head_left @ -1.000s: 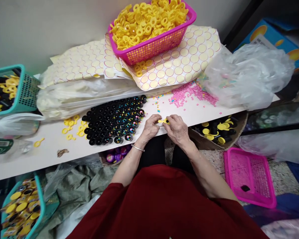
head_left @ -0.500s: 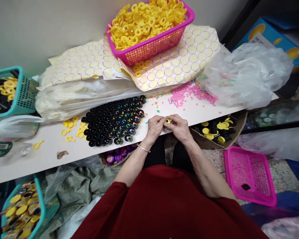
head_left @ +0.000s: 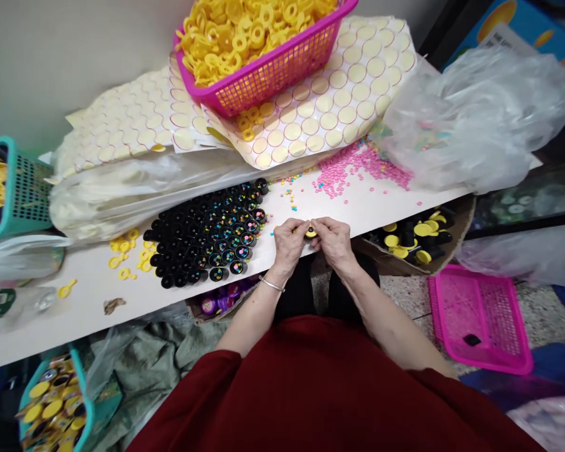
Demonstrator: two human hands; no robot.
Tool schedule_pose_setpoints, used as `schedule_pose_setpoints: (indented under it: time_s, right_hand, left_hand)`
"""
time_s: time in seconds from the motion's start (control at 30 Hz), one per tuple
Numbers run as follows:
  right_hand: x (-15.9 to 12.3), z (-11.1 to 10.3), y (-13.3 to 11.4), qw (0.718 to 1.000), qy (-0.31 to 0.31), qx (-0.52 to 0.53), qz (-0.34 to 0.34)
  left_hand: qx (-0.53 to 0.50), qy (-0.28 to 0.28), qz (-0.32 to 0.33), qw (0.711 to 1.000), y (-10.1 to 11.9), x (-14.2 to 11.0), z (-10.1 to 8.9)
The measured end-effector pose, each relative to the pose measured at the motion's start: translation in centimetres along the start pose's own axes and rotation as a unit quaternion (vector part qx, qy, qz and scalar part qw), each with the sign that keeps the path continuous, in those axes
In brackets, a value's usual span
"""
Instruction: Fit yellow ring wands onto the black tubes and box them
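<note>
At the table's front edge, my left hand [head_left: 289, 243] and my right hand [head_left: 333, 243] meet, fingertips pinched around a small yellow-and-black round plastic piece [head_left: 311, 233]. The fingers partly cover it, so its full shape is hidden. To the left of my left hand, black plastic cups [head_left: 181, 254] stand packed in rows. The cups on the right side hold small coloured beads [head_left: 236, 267]. Beyond my hands, loose pink beads [head_left: 341, 176] lie scattered, with some blue and yellow ones among them. Yellow ring-shaped parts [head_left: 123, 254] lie left of the cups.
A pink basket [head_left: 273, 78] full of yellow ring parts sits at the back on sheets of round stickers [head_left: 346, 97]. Plastic bags [head_left: 480, 119] are at the right. Below the table's right edge stands a cardboard box [head_left: 407, 267] of black and yellow pieces.
The view has shifted a little, moving the table's contents in the picture. My fingertips have changed their hold slightly, and the piece's black centre now shows between them.
</note>
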State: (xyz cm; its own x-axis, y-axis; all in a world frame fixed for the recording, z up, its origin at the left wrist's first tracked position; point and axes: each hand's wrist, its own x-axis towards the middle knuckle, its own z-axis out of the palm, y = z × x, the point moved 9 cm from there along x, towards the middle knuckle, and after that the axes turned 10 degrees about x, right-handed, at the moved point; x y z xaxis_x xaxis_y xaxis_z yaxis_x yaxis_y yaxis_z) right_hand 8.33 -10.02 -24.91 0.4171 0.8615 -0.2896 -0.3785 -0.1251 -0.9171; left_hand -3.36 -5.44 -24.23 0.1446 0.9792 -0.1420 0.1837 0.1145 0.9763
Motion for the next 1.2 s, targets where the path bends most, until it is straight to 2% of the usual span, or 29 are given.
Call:
schedule_pose_setpoints:
  time_s: [0.13,0.23,0.33,0.47,0.53,0.7,0.8,0.87,1.03,1.13,1.2]
  right_hand:
    - [-0.3,0.0,-0.1,0.999,0.002,-0.022,-0.023]
    - [-0.4,0.0,0.1,1.0,-0.004,0.006,-0.019]
    - [-0.9,-0.4,0.3,0.994,0.01,0.106,0.005]
    - [-3.2,-0.9,0.3,0.967,0.02,0.251,0.035]
    - [-4.8,-1.7,0.1,0.956,0.035,0.29,0.034]
    - [-8.1,-4.2,-0.5,0.951,0.041,0.304,0.039]
    - [-8.6,-5.9,-0.2,0.959,0.039,0.273,0.073]
    - [-8.5,-6.5,0.2,0.96,0.022,0.258,0.109]
    - [-8.1,-4.8,1.0,0.926,-0.106,0.305,0.194]
    - [-8.3,-3.6,2.1,0.9,-0.136,0.331,0.25]
    - [-8.5,-3.1,2.6,0.888,-0.154,0.342,0.268]
  left_hand:
    - [-0.017,-0.029,-0.023,0.999,-0.5,-0.1,0.0]
    - [-0.098,-0.056,-0.027,0.993,-0.1,-0.7,0.2]
    - [-0.158,-0.071,-0.031,0.984,0.5,-1.6,0.6]
    - [-0.186,-0.029,-0.054,0.981,0.3,-3.2,1.4]
    - [-0.169,-0.033,-0.058,0.983,0.1,-4.2,2.3]
    - [-0.103,-0.152,0.0,0.983,0.7,-6.6,4.4]
    - [-0.056,-0.219,0.096,0.969,2.2,-7.5,4.7]
    - [-0.018,-0.271,0.163,0.949,3.2,-8.2,4.9]
    - [0.063,-0.347,0.245,0.903,4.6,-9.7,5.2]
    - [0.086,-0.402,0.26,0.874,5.2,-10.7,5.7]
    - [0.087,-0.422,0.256,0.865,5.4,-11.0,5.8]
